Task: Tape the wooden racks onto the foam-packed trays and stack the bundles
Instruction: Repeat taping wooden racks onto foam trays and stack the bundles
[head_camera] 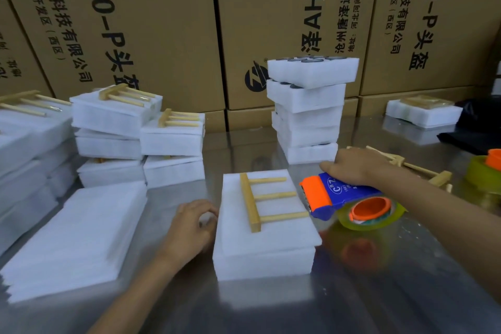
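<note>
Left hand [193, 225] curled, fingertips against left edge of foam-packed tray [267, 241]; wooden rack [267, 199] flat on top, untaped; right hand [355, 165] gripping blue-orange tape dispenser [344, 195] beside tray; behind, stacked foam trays [307, 111]; taped bundles [141, 133] far left.

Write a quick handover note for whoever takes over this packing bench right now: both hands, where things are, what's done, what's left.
Left hand: loosely curled on the table beside the left edge of the foam tray, not gripping anything.
Right hand: holding the blue and orange tape dispenser just right of the tray.
Wooden rack: lying flat on top of that tray, no tape visible on it yet.
Done: bundles with racks on top sit stacked at the left.
Left: tape this rack down, stack the bundle, then work through the tall pile of trays behind. Spare racks lie behind the right arm.
</note>
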The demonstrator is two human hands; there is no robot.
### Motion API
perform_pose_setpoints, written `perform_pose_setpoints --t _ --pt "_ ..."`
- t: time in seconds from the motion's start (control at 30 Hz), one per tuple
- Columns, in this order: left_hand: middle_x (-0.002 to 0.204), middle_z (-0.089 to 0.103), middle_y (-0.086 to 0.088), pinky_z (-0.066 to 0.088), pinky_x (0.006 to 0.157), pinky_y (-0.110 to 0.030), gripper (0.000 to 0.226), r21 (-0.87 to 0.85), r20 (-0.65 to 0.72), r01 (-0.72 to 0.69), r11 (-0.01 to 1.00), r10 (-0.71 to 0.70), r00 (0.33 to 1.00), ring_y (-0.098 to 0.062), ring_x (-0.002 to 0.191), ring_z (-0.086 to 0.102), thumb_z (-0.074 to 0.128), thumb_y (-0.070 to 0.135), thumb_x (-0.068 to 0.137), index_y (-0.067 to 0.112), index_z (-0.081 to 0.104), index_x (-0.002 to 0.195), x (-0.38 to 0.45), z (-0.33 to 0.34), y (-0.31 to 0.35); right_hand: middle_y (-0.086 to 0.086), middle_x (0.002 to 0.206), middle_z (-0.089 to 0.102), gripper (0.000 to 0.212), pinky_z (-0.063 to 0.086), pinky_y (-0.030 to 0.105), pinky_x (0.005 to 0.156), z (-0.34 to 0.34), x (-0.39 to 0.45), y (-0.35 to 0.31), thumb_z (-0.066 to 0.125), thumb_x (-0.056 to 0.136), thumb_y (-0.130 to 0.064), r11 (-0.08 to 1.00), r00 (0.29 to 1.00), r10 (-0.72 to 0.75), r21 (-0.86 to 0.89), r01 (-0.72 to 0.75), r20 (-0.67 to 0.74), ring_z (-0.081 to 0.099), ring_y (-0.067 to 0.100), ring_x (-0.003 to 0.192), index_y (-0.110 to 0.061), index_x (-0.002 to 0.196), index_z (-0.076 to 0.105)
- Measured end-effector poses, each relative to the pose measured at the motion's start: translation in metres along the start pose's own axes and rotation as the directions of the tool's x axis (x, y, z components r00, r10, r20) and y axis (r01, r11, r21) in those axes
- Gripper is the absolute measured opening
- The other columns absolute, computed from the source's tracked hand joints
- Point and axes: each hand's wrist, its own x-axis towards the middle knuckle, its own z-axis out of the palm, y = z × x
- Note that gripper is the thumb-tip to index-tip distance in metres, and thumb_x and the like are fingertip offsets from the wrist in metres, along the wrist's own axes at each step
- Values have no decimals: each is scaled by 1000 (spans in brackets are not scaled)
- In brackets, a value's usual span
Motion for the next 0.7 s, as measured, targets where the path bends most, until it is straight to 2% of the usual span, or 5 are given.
perform_pose_setpoints --t 0.1,0.23,0.4,0.57,0.7 --pt "127 61 1 31 110 -37 18 168 -29 49 985 -45 999 -27 133 44 68 13 87 30 69 92 6 -16 2 3 100 66 50 43 32 70 2 2 5 33 95 -62 999 1000 2 50 -2 5 60 17 86 -23 112 58" --pt "108 62 9 42 87 -27 24 -94 -237 -27 995 4 972 -16 108 58 57 8 92 31 62 95 30 -39 55 1 81 63 45 39 29 59 1 1 11 37 95 -61 993 1000 17 119 -18 3 60 15 75 -21 90 58" --pt "112 64 5 49 76 -26 26 -214 55 -159 964 175 983 -13 95 61 42 11 97 24 60 111 70 -8 149 0 72 60 47 33 28 54 0 -2 16 37 93 -64 990 999 27 137 -22 -30 59 15 69 -23 77 55" --pt "147 47 -5 25 115 -46 38 346 303 -185 920 77 950 -24 136 40 24 31 107 17 45 136 74 51 149 0 68 61 51 37 30 56 1 -9 33 36 91 -64 970 995 57 241 -35 -83 60 18 67 -23 71 59" --pt "153 39 -2 23 114 -46 47 350 380 -226 909 82 921 -22 140 34 18 42 106 21 42 141 77 53 139 5 71 63 59 45 34 61 4 -6 40 31 84 -67 953 998 49 303 -32 -46 63 21 70 -18 79 64"
